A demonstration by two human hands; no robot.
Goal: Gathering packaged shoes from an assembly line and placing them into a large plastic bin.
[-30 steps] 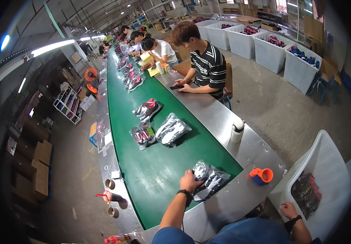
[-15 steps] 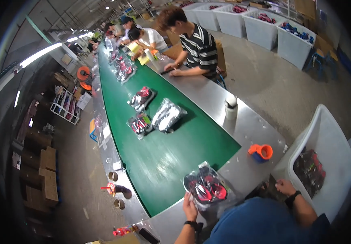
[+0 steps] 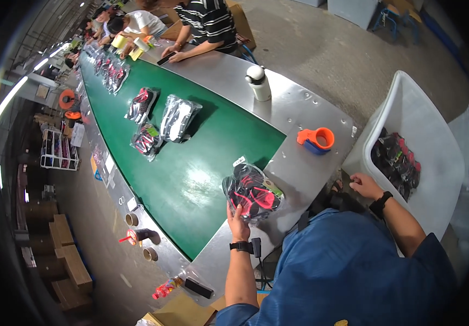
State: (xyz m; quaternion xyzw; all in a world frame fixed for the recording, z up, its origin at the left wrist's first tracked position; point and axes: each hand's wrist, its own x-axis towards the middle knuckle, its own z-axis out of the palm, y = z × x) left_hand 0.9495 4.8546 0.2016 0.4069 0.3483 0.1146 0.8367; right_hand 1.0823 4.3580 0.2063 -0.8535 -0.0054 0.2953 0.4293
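A clear plastic bag of black and pink-red shoes (image 3: 252, 195) lies at the near end of the green conveyor belt, over the metal edge. My left hand (image 3: 238, 221) grips its near left side, with the thumb on top of the plastic. Beside the white bin, my right hand (image 3: 366, 186) hangs with its fingers curled in. Whether anything is between those fingers I cannot make out. More bagged shoes (image 3: 397, 163) are piled inside the bin (image 3: 383, 108).
Farther along the belt (image 3: 196, 182) lie several bagged shoes (image 3: 179, 119). On the metal right ledge stand an orange tape dispenser (image 3: 316, 140) and a white bottle (image 3: 259, 84). A drink cup (image 3: 135, 236), tape rolls and a phone (image 3: 198, 288) line the left side. Co-workers sit beyond.
My view has swung rightward, showing more of the bin. The bagged shoes in my left hand are now farther onto the belt's end. My right hand stays beside the bin.
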